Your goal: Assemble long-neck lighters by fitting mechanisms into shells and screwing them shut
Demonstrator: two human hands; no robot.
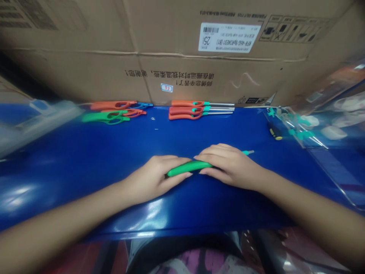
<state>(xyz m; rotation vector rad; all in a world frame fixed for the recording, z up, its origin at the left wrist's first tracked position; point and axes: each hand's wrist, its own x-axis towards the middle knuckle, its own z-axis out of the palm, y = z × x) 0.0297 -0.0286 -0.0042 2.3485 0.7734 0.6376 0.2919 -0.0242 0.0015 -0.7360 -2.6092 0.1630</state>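
A green lighter handle lies lengthwise between my hands, just above the blue table. My left hand is closed around its rounded left end, thumb along the near side. Around its right part my right hand is wrapped, hiding the middle. A teal piece with a short metal tip sticks out beyond the right fingers. Behind my hands lie several orange and red long-nosed lighters with metal tubes. Farther left is a pile of orange, green and blue handle shells.
A large cardboard box stands along the table's back edge. At the right, a clear tray holds teal and white small parts, with a black and yellow object beside it. A blurred pale bin stands at the left.
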